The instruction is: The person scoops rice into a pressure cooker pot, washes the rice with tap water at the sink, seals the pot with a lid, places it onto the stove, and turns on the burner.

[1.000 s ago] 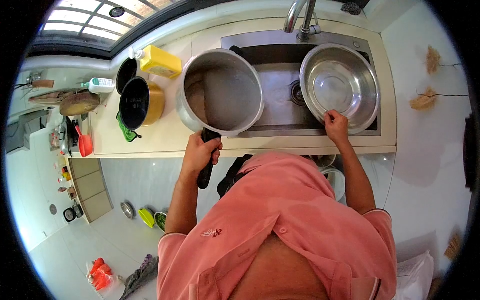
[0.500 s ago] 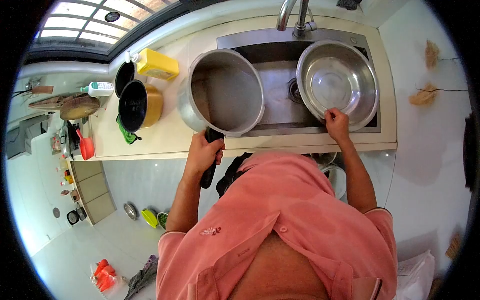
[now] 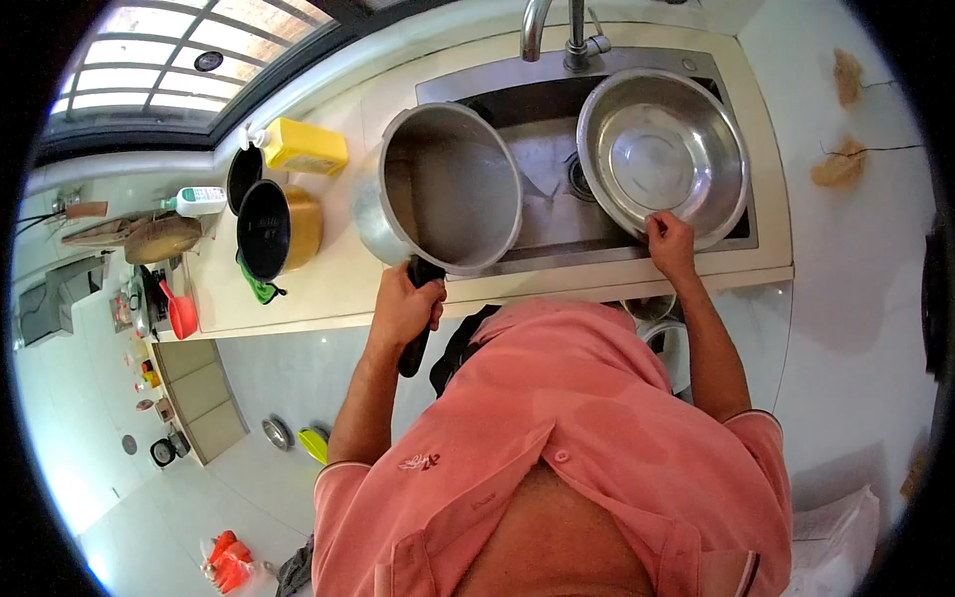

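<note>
My left hand [image 3: 408,303] is wrapped round the black handle of a large grey metal pot [image 3: 370,204]. The pot is tilted towards the sink [image 3: 542,224], its mouth over the sink's left part. A pale streak shows in the sink beside the pot's rim; I cannot tell if it is water. With closed fingers, my right hand [image 3: 669,244] grips the near rim of a wide stainless steel basin [image 3: 662,159]. That basin sits over the right side of the sink, and its shiny inside faces up.
A chrome faucet [image 3: 575,40] stands behind the sink. Left on the counter are a black-lined golden pot [image 3: 303,231], a yellow pump bottle [image 3: 306,147], a white bottle [image 3: 201,201], a green cloth [image 3: 261,289] and a red ladle-like scoop [image 3: 181,314].
The view has shifted slightly. Both hands keep their holds on the pot handle and the basin rim. A pale streak now shows in the sink beside the pot.
</note>
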Demonstrator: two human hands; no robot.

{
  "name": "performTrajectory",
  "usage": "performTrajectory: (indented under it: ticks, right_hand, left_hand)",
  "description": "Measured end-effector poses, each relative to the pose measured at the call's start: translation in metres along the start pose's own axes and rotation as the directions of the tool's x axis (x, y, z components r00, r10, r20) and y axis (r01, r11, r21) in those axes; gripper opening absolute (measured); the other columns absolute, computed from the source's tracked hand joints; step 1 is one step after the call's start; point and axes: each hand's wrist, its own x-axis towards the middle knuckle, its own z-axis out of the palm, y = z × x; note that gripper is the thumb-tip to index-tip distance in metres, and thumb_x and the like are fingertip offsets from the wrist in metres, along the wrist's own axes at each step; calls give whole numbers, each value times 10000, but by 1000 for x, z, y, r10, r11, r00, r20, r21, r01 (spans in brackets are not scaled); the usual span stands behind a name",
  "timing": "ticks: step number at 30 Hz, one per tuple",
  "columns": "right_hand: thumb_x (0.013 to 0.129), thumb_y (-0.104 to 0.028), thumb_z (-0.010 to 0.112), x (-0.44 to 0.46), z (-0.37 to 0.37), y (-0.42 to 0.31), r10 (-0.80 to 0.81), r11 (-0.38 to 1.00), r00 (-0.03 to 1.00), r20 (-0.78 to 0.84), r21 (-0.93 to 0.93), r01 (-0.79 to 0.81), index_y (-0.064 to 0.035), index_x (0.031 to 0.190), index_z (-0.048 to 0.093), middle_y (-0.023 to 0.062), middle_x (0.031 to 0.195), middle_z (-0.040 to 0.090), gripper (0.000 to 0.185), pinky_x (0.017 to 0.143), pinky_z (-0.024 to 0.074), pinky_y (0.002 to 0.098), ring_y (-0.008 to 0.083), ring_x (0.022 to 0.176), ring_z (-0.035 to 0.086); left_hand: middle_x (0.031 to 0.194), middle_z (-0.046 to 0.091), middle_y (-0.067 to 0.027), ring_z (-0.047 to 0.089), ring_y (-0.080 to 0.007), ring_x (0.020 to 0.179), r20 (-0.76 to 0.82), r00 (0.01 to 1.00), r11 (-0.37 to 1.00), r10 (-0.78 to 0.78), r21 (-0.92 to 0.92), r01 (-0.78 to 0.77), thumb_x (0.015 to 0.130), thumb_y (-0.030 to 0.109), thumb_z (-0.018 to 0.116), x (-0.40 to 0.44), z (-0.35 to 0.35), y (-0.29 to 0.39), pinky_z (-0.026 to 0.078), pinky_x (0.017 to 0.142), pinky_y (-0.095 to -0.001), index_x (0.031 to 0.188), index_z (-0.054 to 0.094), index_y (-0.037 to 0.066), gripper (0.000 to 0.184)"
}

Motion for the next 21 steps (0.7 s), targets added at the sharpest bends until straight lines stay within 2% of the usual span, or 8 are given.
performTrajectory:
  ticks: [4,7,10,13,21]
  right_hand:
    - [911,-137,672,-1,-1,1,-5,1000,1000,-11,-5,5,14,917,694,202,774,688,153,636,520,401,327,671,681]
    - [924,-159,673,-3,-2,0,10,1000,1000,-21,-23,-11,31,935,692,167,742,690,191,639,515,356,236,657,673]
    - [924,-159,674,-6,-1,4,25,999,999,-24,-28,-25,24,933,695,165,745,694,185,639,517,355,239,655,678]
    - [912,-169,677,-9,-3,4,43,999,999,-30,-15,-43,16,920,693,198,776,692,186,644,521,408,328,676,682]
    - [917,-179,672,-13,-7,3,79,997,996,-42,-5,-79,17,915,690,200,765,687,197,651,517,416,337,675,678]
  left_hand:
    - [569,545,-72,529,-160,424,-5,1000,1000,20,-9,-20,829,2,589,3,1,0,437,393,-317,805,539,-24,61]
    - [576,551,-76,537,-163,428,-7,1000,997,3,79,-2,831,6,590,0,0,12,438,392,-319,802,538,-24,67]
    - [579,555,-77,542,-165,430,0,1000,1000,16,21,-16,832,12,593,3,1,7,444,392,-320,800,534,-24,76]
    - [667,576,-61,535,-137,457,19,1000,998,14,64,-15,845,18,620,4,-2,7,439,401,-299,863,556,-13,73]
    - [638,568,-56,537,-136,453,21,1000,989,8,147,-11,843,31,622,4,-4,12,437,400,-300,823,546,0,85]
